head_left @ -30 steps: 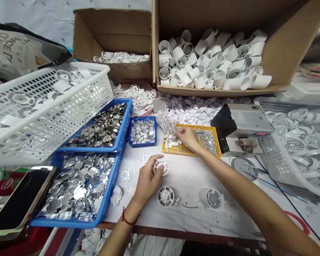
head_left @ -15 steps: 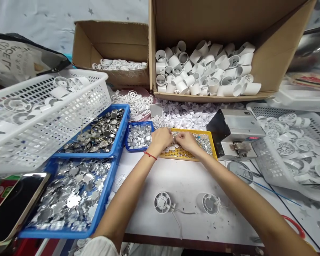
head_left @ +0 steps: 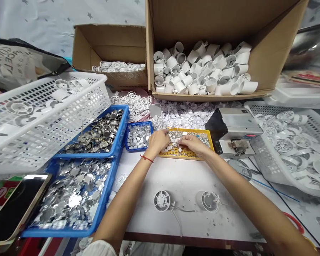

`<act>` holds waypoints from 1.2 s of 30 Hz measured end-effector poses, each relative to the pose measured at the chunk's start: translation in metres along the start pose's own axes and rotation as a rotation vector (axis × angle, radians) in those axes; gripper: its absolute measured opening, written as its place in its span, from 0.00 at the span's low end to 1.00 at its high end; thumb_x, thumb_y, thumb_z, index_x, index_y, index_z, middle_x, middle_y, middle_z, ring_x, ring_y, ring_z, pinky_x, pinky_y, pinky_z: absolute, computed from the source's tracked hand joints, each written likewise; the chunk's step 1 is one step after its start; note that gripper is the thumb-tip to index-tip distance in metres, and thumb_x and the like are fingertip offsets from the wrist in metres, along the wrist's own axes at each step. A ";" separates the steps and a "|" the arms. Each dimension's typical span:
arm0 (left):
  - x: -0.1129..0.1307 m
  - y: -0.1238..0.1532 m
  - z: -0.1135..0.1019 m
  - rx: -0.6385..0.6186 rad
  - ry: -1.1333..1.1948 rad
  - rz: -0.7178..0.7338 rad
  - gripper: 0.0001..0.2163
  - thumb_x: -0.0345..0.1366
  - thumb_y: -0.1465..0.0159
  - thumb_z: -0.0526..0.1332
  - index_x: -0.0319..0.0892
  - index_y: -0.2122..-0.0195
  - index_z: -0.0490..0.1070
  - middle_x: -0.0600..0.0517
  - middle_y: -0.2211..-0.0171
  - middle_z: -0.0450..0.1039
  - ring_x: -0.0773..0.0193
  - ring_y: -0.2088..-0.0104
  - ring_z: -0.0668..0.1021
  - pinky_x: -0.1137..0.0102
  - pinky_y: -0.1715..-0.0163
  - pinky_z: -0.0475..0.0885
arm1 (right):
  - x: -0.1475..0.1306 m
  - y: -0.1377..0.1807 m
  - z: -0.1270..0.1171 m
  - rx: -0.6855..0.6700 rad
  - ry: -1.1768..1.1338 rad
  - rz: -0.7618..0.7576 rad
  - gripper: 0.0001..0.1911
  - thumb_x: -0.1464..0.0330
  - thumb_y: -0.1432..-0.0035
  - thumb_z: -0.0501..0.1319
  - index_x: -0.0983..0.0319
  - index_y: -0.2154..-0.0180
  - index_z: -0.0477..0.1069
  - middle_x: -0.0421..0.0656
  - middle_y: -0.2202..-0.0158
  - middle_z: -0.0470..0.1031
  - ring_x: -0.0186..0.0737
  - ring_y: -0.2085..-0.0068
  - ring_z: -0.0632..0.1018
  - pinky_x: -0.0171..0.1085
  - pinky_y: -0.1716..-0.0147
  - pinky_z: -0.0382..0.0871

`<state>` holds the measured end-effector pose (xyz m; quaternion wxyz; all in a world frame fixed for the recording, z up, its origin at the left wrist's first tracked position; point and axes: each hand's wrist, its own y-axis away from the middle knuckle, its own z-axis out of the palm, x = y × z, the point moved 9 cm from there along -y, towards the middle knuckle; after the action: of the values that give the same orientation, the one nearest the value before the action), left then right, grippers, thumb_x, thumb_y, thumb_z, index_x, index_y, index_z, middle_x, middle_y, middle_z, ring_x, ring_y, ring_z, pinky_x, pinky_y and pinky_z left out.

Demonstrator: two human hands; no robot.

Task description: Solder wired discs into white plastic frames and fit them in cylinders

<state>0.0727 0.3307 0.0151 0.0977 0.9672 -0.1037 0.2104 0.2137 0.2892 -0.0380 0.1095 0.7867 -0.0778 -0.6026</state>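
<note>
Both hands close together, left hand (head_left: pixel 158 140) and right hand (head_left: pixel 193 144) low over a yellow perforated tray (head_left: pixel 185 153), fingers curled down onto a tangle of small metal pieces (head_left: pixel 176 137). Fingers near each other but not clearly meeting; clamp on any single piece impossible to confirm, contact hidden by the hands. Bundle of thin white wires (head_left: pixel 159 124) just behind the left hand, at the rear left corner of the tray. Red string bracelet (head_left: pixel 147 158) on the left wrist.

Just left of the tray, small blue tray of metal squares (head_left: pixel 138 135); farther left, blue tray of round metal cups (head_left: pixel 96 131), with blue tray of flat silver stampings (head_left: pixel 72 195) nearer the person. Just right of the tray, grey bench machine with digital readout (head_left: pixel 234 133). Behind the tray, heap of white paper scraps (head_left: pixel 181 115), then cardboard box (head_left: pixel 202 25) of white plastic cylinders (head_left: pixel 193 76). In front of the tray, on white tabletop (head_left: pixel 181 181), two round white wired fittings (head_left: pixel 161 200).
</note>
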 end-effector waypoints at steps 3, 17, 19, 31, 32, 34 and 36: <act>-0.002 0.000 0.002 -0.002 0.070 -0.009 0.24 0.32 0.41 0.54 0.45 0.43 0.70 0.42 0.51 0.77 0.47 0.51 0.78 0.61 0.54 0.71 | 0.001 0.007 -0.003 -0.019 -0.049 0.004 0.09 0.64 0.55 0.62 0.61 0.79 0.65 0.41 0.79 0.73 0.32 0.77 0.72 0.33 0.74 0.67; 0.019 0.033 0.016 -0.292 0.708 0.077 0.21 0.28 0.41 0.57 0.37 0.45 0.70 0.52 0.76 0.74 0.65 0.80 0.77 0.72 0.79 0.72 | -0.047 0.065 -0.061 0.592 0.374 -0.140 0.07 0.64 0.49 0.58 0.61 0.75 0.69 0.43 0.76 0.70 0.42 0.71 0.70 0.39 0.68 0.58; 0.025 0.048 0.027 -0.340 0.778 0.061 0.23 0.26 0.41 0.56 0.37 0.43 0.67 0.49 0.71 0.76 0.66 0.79 0.78 0.72 0.79 0.73 | -0.062 0.089 -0.065 0.656 0.419 -0.191 0.07 0.64 0.49 0.58 0.60 0.75 0.69 0.41 0.77 0.68 0.40 0.72 0.68 0.38 0.69 0.57; -0.001 0.119 0.017 0.045 1.345 -0.068 0.25 0.36 0.44 0.66 0.39 0.45 0.66 0.46 0.58 0.77 0.62 0.64 0.81 0.67 0.63 0.80 | -0.063 0.160 -0.020 0.508 0.062 -0.250 0.10 0.64 0.50 0.60 0.59 0.80 0.66 0.37 0.83 0.65 0.32 0.81 0.65 0.32 0.82 0.60; -0.001 0.121 0.018 0.055 1.354 -0.075 0.26 0.36 0.44 0.66 0.39 0.44 0.66 0.45 0.57 0.77 0.62 0.63 0.81 0.67 0.62 0.80 | -0.062 0.160 -0.021 0.519 0.048 -0.251 0.10 0.64 0.50 0.60 0.59 0.79 0.66 0.37 0.83 0.66 0.32 0.80 0.66 0.32 0.81 0.61; -0.002 0.126 0.019 0.068 1.375 -0.091 0.27 0.38 0.44 0.67 0.39 0.43 0.66 0.44 0.54 0.77 0.60 0.62 0.81 0.67 0.62 0.80 | -0.059 0.160 -0.022 0.540 0.039 -0.253 0.10 0.64 0.49 0.60 0.59 0.79 0.66 0.38 0.82 0.67 0.33 0.80 0.67 0.32 0.81 0.62; -0.003 0.129 0.020 0.074 1.390 -0.105 0.28 0.39 0.44 0.67 0.39 0.43 0.66 0.44 0.54 0.78 0.59 0.61 0.81 0.66 0.62 0.80 | -0.059 0.162 -0.022 0.555 0.077 -0.271 0.09 0.64 0.48 0.59 0.58 0.78 0.67 0.38 0.82 0.67 0.34 0.80 0.68 0.33 0.80 0.63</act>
<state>0.0468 0.2033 0.0151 0.1185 0.6149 0.0372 0.7787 0.2209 0.1499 0.0654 -0.1877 0.8119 -0.1296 -0.5374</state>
